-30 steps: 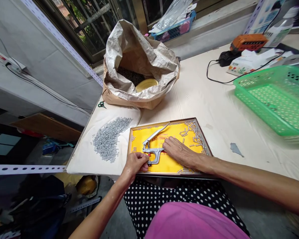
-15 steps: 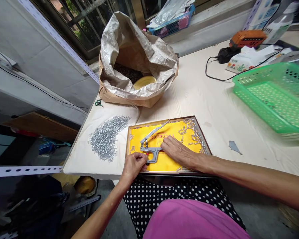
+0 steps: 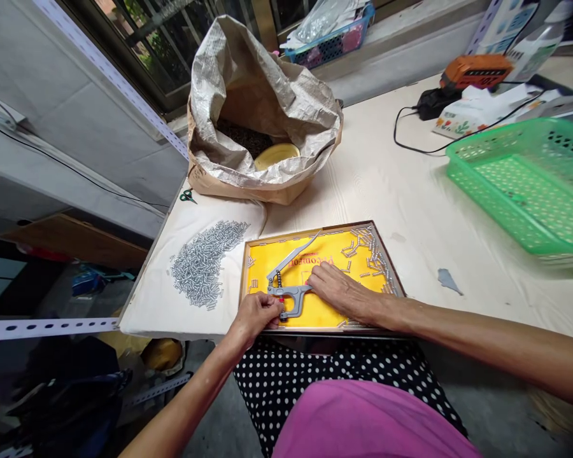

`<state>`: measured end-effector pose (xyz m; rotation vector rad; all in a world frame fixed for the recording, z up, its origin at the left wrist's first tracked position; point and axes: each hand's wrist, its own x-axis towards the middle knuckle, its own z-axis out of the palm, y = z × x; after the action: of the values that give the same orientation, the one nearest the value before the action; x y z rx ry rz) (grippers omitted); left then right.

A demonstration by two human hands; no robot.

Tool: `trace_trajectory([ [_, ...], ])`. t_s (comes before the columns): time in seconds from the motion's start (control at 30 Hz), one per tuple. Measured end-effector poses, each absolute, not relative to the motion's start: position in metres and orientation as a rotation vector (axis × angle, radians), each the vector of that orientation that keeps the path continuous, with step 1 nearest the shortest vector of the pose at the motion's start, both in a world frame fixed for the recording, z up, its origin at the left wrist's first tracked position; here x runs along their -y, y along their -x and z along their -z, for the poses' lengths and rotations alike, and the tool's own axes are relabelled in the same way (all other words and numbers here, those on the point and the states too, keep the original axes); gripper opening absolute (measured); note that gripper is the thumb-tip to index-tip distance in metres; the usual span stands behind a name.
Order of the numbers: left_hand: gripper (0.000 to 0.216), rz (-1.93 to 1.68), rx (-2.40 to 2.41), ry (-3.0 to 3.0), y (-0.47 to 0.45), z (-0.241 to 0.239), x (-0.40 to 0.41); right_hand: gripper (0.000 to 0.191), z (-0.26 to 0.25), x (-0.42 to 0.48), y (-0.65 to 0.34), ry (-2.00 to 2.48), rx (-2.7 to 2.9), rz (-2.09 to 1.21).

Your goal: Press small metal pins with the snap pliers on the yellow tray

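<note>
Grey hand pliers (image 3: 293,299), like a snap-fastener press, lie over a yellow-bottomed shallow tray (image 3: 244,270). Their upper handle is raised at a slant, and a dark coil spring and a red part show near the jaw. My right hand (image 3: 339,289) is closed round the end of the lower handle. At the jaw, the fingertips of my left hand (image 3: 258,315) are pinched together; whatever they hold is too small to make out. Small metal, spring-like pieces (image 3: 377,257) lie along the tray's right side, with a few at its left.
Left of the tray, a heap of small silvery pieces (image 3: 203,264) rests on white cloth. Green-handled scissors (image 3: 188,196) lie behind it. A large open sack (image 3: 267,184) stands at the back. A green plastic basket (image 3: 510,219) and an orange battery-like block (image 3: 475,71) are on the right.
The view has shifted slightly. My left hand stays pinched at the jaw and my right hand keeps the handle; the pliers have barely moved.
</note>
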<state>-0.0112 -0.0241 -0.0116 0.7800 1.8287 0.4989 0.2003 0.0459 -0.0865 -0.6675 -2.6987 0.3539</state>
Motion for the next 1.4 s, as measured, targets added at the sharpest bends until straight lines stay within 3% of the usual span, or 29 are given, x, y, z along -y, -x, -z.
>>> trace_trajectory([
  [0.37,0.027,-0.409,-1.884,-1.016,0.016,0.019,0.03,0.01,0.069,-0.053,-0.201,0.749,2.693,-0.47],
  [0.53,0.026,-0.396,-1.891,-0.996,0.016,0.019,0.029,0.075,0.045,-0.077,-0.2,0.854,2.733,-0.395],
  [0.63,0.026,-0.369,-1.92,-1.007,0.015,0.019,0.028,0.088,0.036,-0.09,-0.193,0.878,2.845,-0.371],
  [0.87,0.032,-0.248,-2.025,-1.262,0.018,0.025,0.039,0.069,0.023,-0.092,-0.187,0.943,2.954,-0.341],
  [1.0,0.026,-0.393,-2.117,-1.87,0.005,0.023,0.044,0.058,0.024,-0.086,-0.189,0.944,2.95,-0.35],
  [1.17,0.064,-0.264,-1.872,-2.351,-0.016,0.02,0.012,0.05,0.026,-0.08,-0.189,0.923,2.902,-0.309],
  [1.3,0.056,-0.132,-1.719,-2.334,-0.021,0.021,-0.01,0.045,0.023,-0.076,-0.188,0.913,2.896,-0.348],
  [1.4,0.04,-0.193,-1.724,-2.282,-0.021,0.023,-0.012,0.027,0.023,-0.073,-0.184,0.964,2.902,-0.408],
])
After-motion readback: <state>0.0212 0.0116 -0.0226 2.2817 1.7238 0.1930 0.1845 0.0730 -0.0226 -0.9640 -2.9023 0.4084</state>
